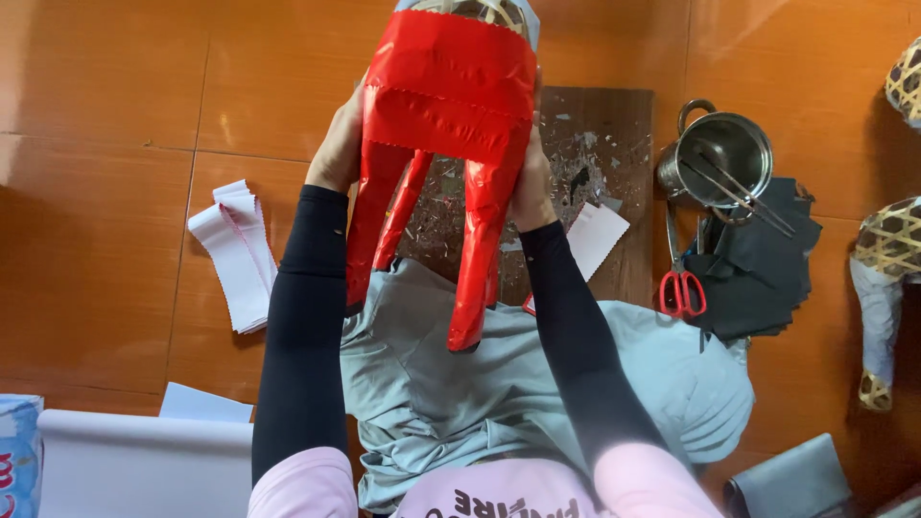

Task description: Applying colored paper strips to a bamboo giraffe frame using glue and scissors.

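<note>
- Head view: both hands held a woven frame wrapped in red paper (pixel 449 86) up over the lap, above a wooden board (pixel 600 182) strewn with scraps.
- The left hand (pixel 338 149) pressed against the left side of the red paper; its fingers lay behind the wrap, so how they curled could not be told, though the palm clearly bore on the paper.
- The right hand (pixel 533 177) clasped the right side in the same way, fingers hidden behind the paper, thumb edge along it.
- Three loose red strips (pixel 477 259) hung down from the wrap towards the grey cloth (pixel 432 384) on the lap.
- A stack of white paper pieces (pixel 235 254) lay on the floor to the left; a metal pot (pixel 724 158) with tongs, red-handled scissors (pixel 681 293) and dark sheets (pixel 758 264) lay to the right.
- Two other woven pieces (pixel 887 245) sat at the right edge.
- Risk, as a judgement: the thin paper could tear or crease if the palms squeezed unevenly, and the hanging strips could snag on the cloth or stick to one another.
- With only side pressure holding it, the frame could also slip down and out of the wrap.
</note>
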